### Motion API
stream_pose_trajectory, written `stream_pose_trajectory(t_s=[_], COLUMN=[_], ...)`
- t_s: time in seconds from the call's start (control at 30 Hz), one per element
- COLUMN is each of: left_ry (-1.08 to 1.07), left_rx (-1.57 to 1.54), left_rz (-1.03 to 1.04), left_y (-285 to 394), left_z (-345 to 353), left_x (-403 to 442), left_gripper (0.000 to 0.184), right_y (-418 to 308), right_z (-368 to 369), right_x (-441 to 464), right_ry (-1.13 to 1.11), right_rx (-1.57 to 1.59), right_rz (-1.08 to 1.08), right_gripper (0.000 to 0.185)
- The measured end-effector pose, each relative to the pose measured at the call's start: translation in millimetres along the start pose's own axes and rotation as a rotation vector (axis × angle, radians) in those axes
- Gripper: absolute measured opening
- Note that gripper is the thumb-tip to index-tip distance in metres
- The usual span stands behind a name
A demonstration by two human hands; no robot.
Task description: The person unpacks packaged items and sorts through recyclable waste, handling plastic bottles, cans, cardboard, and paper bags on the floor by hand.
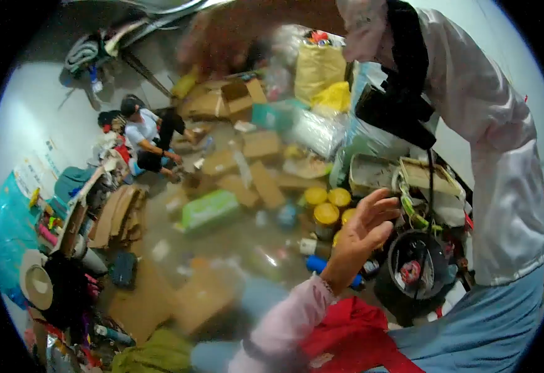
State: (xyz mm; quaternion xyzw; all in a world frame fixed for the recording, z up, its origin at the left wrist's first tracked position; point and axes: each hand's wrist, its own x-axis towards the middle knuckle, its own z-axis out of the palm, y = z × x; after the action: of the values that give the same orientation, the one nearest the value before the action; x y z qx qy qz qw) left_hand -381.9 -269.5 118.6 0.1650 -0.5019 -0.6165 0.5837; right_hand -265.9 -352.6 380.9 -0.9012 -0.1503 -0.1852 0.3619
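My left hand (365, 233) is raised in the middle right, its sleeve coming up from the bottom. Its fingers are apart and slightly curved, with nothing visible in them. Behind it stand several jars with yellow lids (326, 214), and a blue cylinder (317, 264) lies just below. A dark bucket (417, 264) with scraps inside is to its right. My right hand (241, 40) stretches across the top from the right, smeared by motion; its fingers cannot be made out. A black device (396, 115) is strapped to the right arm, a cord hanging from it.
Flattened cardboard (203, 295) and a green package (209, 210) cover the floor. A person (144, 133) sits at the far left among piled items. A yellow sack (318, 71) stands at the back. Red cloth (349, 336) lies by my lap; a hat (37, 287) is at left.
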Motion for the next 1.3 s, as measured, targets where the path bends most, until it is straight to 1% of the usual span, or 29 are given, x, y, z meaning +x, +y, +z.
stream_pose_trajectory(t_s=[0.07, 0.1, 0.13, 0.2, 0.23, 0.27, 0.3, 0.33, 0.37, 0.43, 0.5, 0.57, 0.6, 0.67, 0.7, 0.73, 0.77, 0.8, 0.87, 0.9, 0.97, 1.07, 1.17, 1.27, 1.3], left_ry=[0.084, 0.087, 0.147, 0.167, 0.289, 0.477, 0.644, 0.808, 0.827, 0.807, 0.902, 1.059, 1.142, 1.439, 1.369, 1.269, 1.114, 1.012, 0.793, 0.73, 0.599, 0.507, 0.434, 0.565, 0.588], left_rx=[0.001, -0.028, -0.052, -0.166, -0.137, -0.126, -0.072, -0.036, -0.065, -0.109, 0.269, 0.524, 0.647, 0.593, 0.9, 1.202, 1.252, 1.357, 1.558, 1.606, 1.693, 1.686, 1.731, 1.641, 1.642], left_rz=[0.103, 0.179, 0.232, 0.36, 0.319, 0.31, 0.155, -0.02, -0.021, -0.007, -0.033, -0.067, -0.099, 0.083, 0.061, 0.043, 0.11, 0.093, 0.059, 0.055, 0.05, 0.009, 0.158, 0.275, 0.287], left_y=[25, 34, 47, 33, 32, 9, -5, -23, -43, -81, -99, -91, -85, -66, -56, -46, -39, -31, -18, -19, -20, -17, -16, -17, -11], left_z=[-15, -27, -31, -63, -66, -79, -88, -91, -97, -109, -104, -103, -102, -96, -97, -99, -101, -100, -100, -105, -114, -119, -114, -101, -94], left_x=[-8, -15, -29, -60, -81, -105, -126, -151, -174, -207, -222, -228, -230, -231, -232, -230, -223, -213, -195, -193, -192, -195, -198, -208, -210], left_gripper=[0.059, 0.06, 0.06, 0.059, 0.059, 0.054, 0.05, 0.046, 0.043, 0.038, 0.035, 0.023, 0.018, 0.011, 0.01, 0.009, 0.013, 0.014, 0.015, 0.016, 0.016, 0.015, 0.014, 0.011, 0.012], right_y=[-14, -11, 0, 44, 75, 102, 146, 171, 211, 251, 273, 277, 272, 259, 263, 266, 271, 274, 276, 276, 278, 278, 289, 300, 296], right_z=[8, 19, 35, 83, 115, 155, 192, 229, 272, 331, 369, 395, 398, 407, 414, 422, 432, 440, 448, 452, 455, 459, 456, 442, 432], right_x=[27, 36, 41, 38, 32, 16, 15, 2, -9, -33, -60, -81, -90, -108, -114, -118, -122, -123, -122, -121, -130, -150, -161, -167, -168], right_ry=[-0.019, -0.032, -0.034, 0.017, 0.094, 0.25, 0.288, 0.385, 0.431, 0.4, 0.37, 0.33, 0.315, 0.274, 0.255, 0.281, 0.307, 0.333, 0.28, 0.252, 0.228, 0.203, 0.161, 0.141, 0.12], right_rx=[0.265, 0.438, 0.618, 0.971, 1.132, 1.252, 1.436, 1.528, 1.694, 1.644, 1.559, 1.459, 1.254, 0.853, 0.811, 0.827, 0.842, 0.855, 0.941, 0.981, 1.078, 1.277, 1.387, 1.265, 1.116], right_rz=[-0.064, -0.067, -0.049, 0.038, 0.121, 0.211, 0.376, 0.584, 0.664, 0.791, 0.911, 1.022, 0.929, 0.746, 0.735, 0.716, 0.696, 0.672, 0.825, 0.903, 0.943, 0.824, 0.675, 0.57, 0.57], right_gripper=[0.029, 0.029, 0.029, 0.029, 0.029, 0.025, 0.02, 0.019, 0.02, 0.018, 0.016, 0.016, 0.017, 0.02, 0.022, 0.022, 0.023, 0.023, 0.024, 0.025, 0.024, 0.024, 0.025, 0.025, 0.025])
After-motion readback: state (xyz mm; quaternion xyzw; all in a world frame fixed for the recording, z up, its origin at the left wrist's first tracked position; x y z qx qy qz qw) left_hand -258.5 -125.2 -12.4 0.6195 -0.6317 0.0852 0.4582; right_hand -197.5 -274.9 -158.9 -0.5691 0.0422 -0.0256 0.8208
